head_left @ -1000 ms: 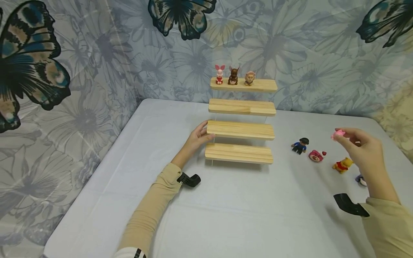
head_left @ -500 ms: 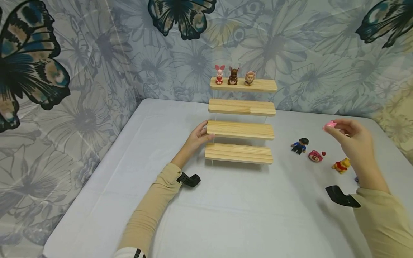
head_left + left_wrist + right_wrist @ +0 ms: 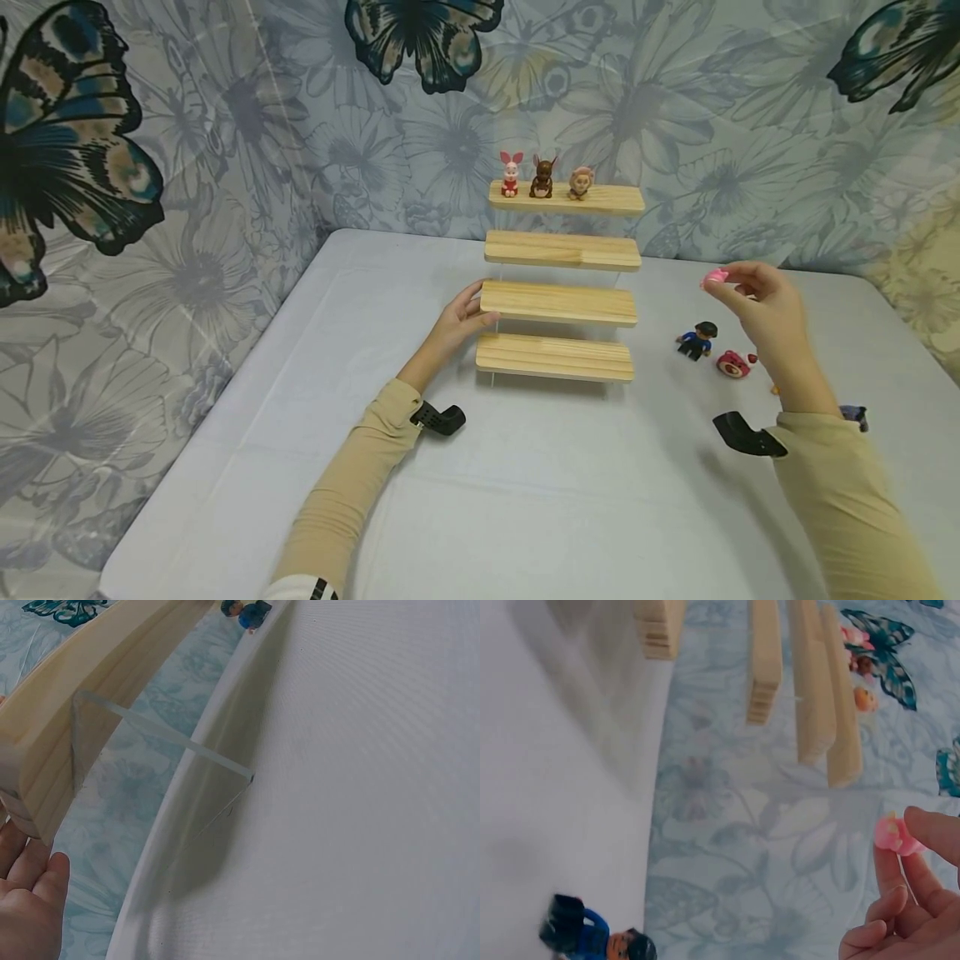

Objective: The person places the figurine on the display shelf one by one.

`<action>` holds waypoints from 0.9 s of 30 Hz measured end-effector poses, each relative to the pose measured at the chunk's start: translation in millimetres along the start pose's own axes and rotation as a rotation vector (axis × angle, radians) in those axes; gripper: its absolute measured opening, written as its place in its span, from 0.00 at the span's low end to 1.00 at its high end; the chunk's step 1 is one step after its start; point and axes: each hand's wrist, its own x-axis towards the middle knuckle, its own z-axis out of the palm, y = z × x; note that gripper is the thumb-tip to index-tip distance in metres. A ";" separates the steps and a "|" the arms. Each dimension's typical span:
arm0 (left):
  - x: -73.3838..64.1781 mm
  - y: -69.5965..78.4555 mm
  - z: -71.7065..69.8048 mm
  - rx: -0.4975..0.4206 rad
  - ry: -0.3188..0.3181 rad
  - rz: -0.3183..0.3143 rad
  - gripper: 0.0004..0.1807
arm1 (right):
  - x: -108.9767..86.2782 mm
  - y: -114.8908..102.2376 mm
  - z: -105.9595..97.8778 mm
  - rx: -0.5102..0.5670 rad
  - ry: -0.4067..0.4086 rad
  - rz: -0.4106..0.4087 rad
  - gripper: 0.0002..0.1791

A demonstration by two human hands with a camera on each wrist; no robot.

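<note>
A small pink figurine (image 3: 716, 277) is pinched between the thumb and fingers of my right hand (image 3: 768, 312), held up in the air to the right of the wooden tiered shelf (image 3: 558, 302). My left hand (image 3: 456, 323) grips the left end of the shelf's third board from the top, thumb in front and fingers behind. On the top board stand a piglet figurine (image 3: 510, 173), a brown eared figurine (image 3: 542, 176) and a round-faced figurine (image 3: 581, 182). The right wrist view shows the pink figurine (image 3: 892, 832) at the fingertips; its details are partly covered.
On the white table (image 3: 540, 483), right of the shelf, lie a toy figure in blue (image 3: 697, 340) and a pink bear-face piece (image 3: 732, 364). A dark blue figurine (image 3: 853, 416) shows behind the right forearm. Clear supports (image 3: 165, 735) hold up the boards.
My right hand has moved left and slightly up with the pink figurine, closer to the shelf. Its forearm now covers most of the yellow bear figurine. My left hand stays in place.
</note>
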 end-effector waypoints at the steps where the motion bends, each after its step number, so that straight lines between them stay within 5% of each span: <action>1: -0.2 0.2 0.0 0.003 0.000 0.000 0.36 | 1.3 -1.5 2.2 -0.005 0.001 -0.001 0.15; 10: 0.0 0.3 -0.2 0.001 0.002 0.005 0.36 | 13.4 -9.9 13.9 0.014 -0.002 0.050 0.23; 27: 13.9 -27.8 -8.2 -0.032 0.000 0.036 0.35 | 45.6 -42.4 26.0 0.136 -0.043 -0.026 0.12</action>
